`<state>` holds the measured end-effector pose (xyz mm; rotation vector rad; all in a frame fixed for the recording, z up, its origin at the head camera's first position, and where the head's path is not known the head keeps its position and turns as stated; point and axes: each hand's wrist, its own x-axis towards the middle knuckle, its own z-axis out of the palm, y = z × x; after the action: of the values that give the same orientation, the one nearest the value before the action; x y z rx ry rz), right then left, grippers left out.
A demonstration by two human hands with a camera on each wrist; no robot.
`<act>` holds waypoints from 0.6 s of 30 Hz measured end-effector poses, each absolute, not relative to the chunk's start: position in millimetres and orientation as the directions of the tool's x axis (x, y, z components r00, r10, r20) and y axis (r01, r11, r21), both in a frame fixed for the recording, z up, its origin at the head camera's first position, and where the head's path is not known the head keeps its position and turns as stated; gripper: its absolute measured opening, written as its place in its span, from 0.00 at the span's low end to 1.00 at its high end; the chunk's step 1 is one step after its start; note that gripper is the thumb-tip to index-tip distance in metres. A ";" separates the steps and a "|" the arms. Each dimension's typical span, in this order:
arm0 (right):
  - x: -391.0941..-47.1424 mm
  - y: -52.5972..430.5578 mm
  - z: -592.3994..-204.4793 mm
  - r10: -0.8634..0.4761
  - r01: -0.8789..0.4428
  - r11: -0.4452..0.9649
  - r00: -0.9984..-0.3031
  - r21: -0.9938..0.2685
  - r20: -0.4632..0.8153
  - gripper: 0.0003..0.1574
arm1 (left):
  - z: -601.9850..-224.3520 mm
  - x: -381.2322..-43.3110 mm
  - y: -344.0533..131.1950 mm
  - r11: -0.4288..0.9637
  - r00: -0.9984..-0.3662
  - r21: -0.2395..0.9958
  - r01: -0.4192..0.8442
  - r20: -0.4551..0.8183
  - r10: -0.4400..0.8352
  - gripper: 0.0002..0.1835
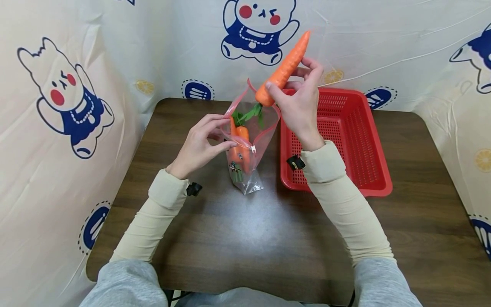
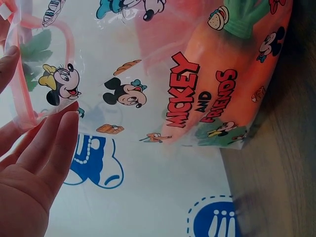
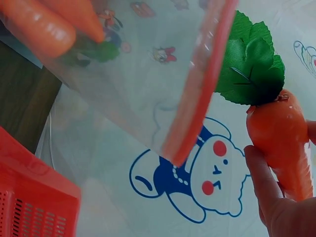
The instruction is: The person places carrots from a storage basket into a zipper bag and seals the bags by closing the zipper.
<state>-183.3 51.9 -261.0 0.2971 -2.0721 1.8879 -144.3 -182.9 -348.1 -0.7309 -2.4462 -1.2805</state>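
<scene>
A clear plastic zip bag (image 1: pixel 264 147) with pink edges and a white slider stands mouth up on the table, printed with cartoon figures and "Mickey and Friends". Inside it are orange carrots (image 1: pixel 243 133) with green tops. My left hand (image 1: pixel 197 143) grips the left side of its pink rim, thumb toward me. Over the mouth, my right hand (image 1: pixel 301 100) holds another carrot (image 1: pixel 284 70) between thumb and fingers, thick end down and tip slanting up to the right. Its green leaves (image 3: pixel 252 59) hang at the bag's opening.
A red perforated plastic basket (image 1: pixel 374 149) stands on the brown wooden table (image 1: pixel 245 247), right of the bag and beneath my right hand. A white cloth (image 1: pixel 172 42) printed with cartoon figures hangs behind and beside the table.
</scene>
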 end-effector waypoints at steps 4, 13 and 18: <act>-191.2 50.5 -272.9 0.034 -0.371 0.150 -0.924 -0.916 0.380 0.45 | -348.4 -144.2 -182.7 0.475 -0.834 0.685 0.552 0.460 0.306 0.29; -198.5 45.8 -287.7 -0.038 -0.371 0.252 -0.926 -0.893 0.374 0.46 | -348.0 -143.5 -183.3 0.474 -0.844 0.699 0.536 0.441 0.303 0.30; -196.8 43.7 -289.1 -0.084 -0.326 0.338 -0.945 -0.883 0.317 0.46 | -347.5 -143.5 -183.6 0.472 -0.839 0.693 0.545 0.452 0.305 0.30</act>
<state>-196.8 43.7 -289.1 0.3718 -2.3853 1.6521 -143.5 -183.6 -347.5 -0.7265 -2.4571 -1.2998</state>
